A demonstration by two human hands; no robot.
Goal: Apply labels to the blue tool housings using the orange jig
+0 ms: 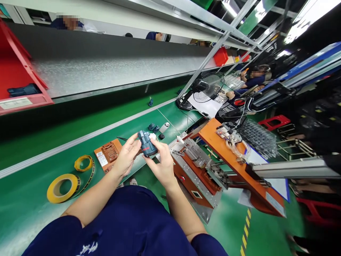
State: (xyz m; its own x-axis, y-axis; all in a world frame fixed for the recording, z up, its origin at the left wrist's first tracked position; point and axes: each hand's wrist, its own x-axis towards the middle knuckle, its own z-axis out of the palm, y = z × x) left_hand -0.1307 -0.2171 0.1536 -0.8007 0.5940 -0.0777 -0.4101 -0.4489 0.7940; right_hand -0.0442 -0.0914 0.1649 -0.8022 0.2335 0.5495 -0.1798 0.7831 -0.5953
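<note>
Between both hands, over the front edge of the green bench, is a dark blue-teal plastic housing (147, 143) with red lettering, like a power tool's casing. My left hand (128, 153) grips its left side with thumb and fingers. My right hand (163, 161) closes on its right side, the thumb near the bottom and the fingers on top. Part of the housing is hidden by the fingers. Just beyond it lie small blue-teal parts (156, 128), a black round piece (161, 136) and a pale cylinder (165, 127). An orange-brown fixture block (108, 153) sits left of my left hand.
Yellow tape rolls (62, 188) lie at the left. A press-like machine with an orange frame (213, 133) and metal plate stands at the right. Behind are a black fan (207, 87) and a grey shelf (112, 67) holding a red bin (21, 64). Other people sit farther off.
</note>
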